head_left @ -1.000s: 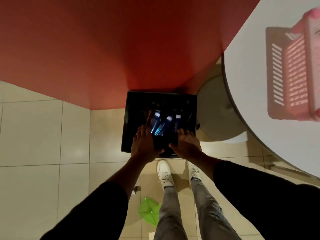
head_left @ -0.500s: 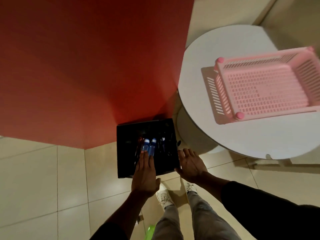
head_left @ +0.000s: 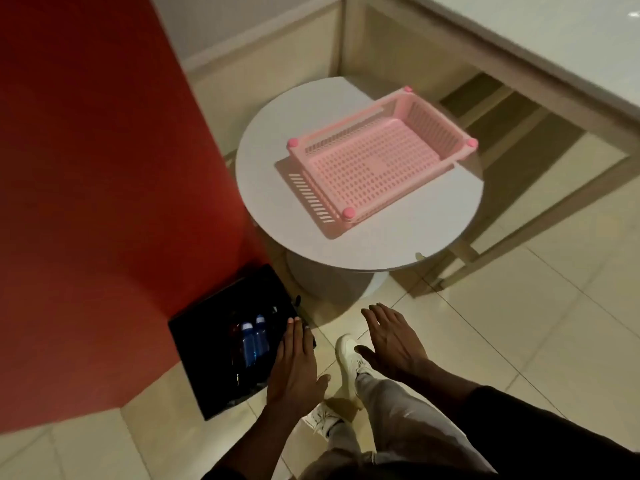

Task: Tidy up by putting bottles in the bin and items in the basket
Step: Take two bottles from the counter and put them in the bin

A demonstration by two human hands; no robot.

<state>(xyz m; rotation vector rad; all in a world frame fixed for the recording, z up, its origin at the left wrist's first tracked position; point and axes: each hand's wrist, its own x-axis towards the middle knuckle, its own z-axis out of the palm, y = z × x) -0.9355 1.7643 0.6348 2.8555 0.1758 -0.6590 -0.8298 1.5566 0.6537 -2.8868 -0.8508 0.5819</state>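
Beside red wall [head_left: 86, 202], bin [head_left: 194, 341] w/ bottles [head_left: 254, 341], labels blurred, L grip [head_left: 296, 365] flat over rim, R grip [head_left: 391, 341] spread

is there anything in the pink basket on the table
No, the pink basket on the round table is empty, its slotted floor showing bare all over.

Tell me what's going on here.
A person stands over a black bin on the tiled floor beside a red wall. Blue-labelled bottles lie inside it. Both hands are flat and hold nothing: the left hand hovers over the bin's near edge, the right hand over the floor beside it. The pink basket sits on the round white table with nothing visible in it.
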